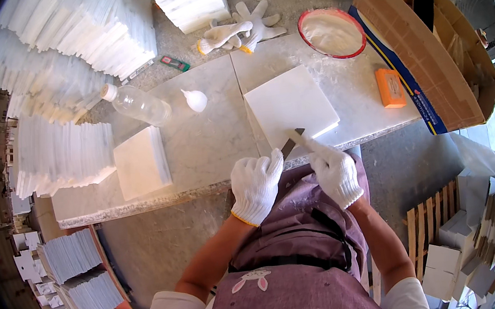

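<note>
at the near edge of the table (209, 147), left hand (258, 184) and right hand (333, 171) meet at a blade (288, 148).
fingers mostly curled, both gloved; which one grips the blade cannot be told. its tip overlaps the white slabs (287, 102); beyond lie a bulb (195, 100), a bowl (332, 33) and loose gloves (255, 25).

A clear bottle (144, 105) with a white cap is on the table (214, 137), a small white bulb (195, 100) just beside it. Beyond them are a red-and-green gadget (175, 63) and two loose gloves (257, 23) with yellow cuffs. A red-rimmed bowl (347, 56) holds white powder (330, 34). To its right stands an open carton (417, 63), a black slab (423, 5) inside, an orange box (390, 87) near it. Slatted wood (421, 231) shows at lower right.
</note>
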A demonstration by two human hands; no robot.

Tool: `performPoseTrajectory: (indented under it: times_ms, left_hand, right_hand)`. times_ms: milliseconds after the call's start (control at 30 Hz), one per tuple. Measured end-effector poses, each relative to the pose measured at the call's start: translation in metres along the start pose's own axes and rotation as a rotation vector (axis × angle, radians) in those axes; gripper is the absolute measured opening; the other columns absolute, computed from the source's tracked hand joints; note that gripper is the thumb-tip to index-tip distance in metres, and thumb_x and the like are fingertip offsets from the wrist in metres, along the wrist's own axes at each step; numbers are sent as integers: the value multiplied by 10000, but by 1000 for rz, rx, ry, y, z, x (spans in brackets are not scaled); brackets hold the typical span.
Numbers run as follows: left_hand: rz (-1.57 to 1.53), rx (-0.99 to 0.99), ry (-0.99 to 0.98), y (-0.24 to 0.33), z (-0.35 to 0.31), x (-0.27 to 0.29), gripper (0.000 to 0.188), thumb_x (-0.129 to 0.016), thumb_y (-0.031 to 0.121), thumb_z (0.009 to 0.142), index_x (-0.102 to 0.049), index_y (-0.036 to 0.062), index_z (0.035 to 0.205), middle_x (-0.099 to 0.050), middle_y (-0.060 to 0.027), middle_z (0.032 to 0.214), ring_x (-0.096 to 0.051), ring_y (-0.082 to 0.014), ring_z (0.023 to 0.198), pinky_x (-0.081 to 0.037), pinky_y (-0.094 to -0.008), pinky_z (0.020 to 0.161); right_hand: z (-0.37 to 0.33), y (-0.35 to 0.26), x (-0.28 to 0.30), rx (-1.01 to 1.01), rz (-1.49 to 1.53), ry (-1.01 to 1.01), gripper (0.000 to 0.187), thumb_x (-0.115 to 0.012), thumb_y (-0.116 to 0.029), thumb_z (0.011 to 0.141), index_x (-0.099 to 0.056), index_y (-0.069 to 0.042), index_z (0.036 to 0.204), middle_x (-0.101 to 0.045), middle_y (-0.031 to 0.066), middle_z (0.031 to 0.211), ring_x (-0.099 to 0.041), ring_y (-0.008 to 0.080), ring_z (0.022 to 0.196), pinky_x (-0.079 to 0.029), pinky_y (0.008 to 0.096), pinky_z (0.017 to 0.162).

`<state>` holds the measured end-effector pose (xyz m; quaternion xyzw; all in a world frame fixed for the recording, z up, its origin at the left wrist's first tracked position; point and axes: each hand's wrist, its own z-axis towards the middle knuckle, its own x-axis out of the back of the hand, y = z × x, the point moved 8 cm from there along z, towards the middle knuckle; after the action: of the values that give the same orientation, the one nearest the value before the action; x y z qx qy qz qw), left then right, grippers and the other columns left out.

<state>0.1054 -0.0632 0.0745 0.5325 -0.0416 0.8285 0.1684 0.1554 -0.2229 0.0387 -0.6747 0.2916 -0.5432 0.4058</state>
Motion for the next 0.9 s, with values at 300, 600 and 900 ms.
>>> performPoseTrajectory:
  times_ms: [300,600,900]
  left_hand:
    - [-15,20,41,-4,2,0,378,-722,133,764,-654,114,1136,-581,-8,721,-613,-229,678,-481,-394,668]
    - [-50,72,10,-5,-3,-4,394,-745,138,755,-655,127,1139,-600,-14,745,-622,-249,709,-481,-409,679]
    - [-78,59,77,-2,-1,-1,377,-697,105,749,-635,125,1120,-578,1,754,-615,-228,718,-485,-398,697]
  right_hand:
    - [6,-17,11,149,-157,-42,350,-562,-85,952,-687,-75,1279,-703,229,896,-701,374,814,-560,437,742]
    - [3,-33,9,34,-97,-182,425,-568,-74,939,-665,-152,1345,-664,213,791,-668,359,722,-532,451,680]
    - [-8,-16,-7,157,-69,5,376,-634,-69,914,-681,-48,1286,-701,236,903,-700,359,813,-553,407,743]
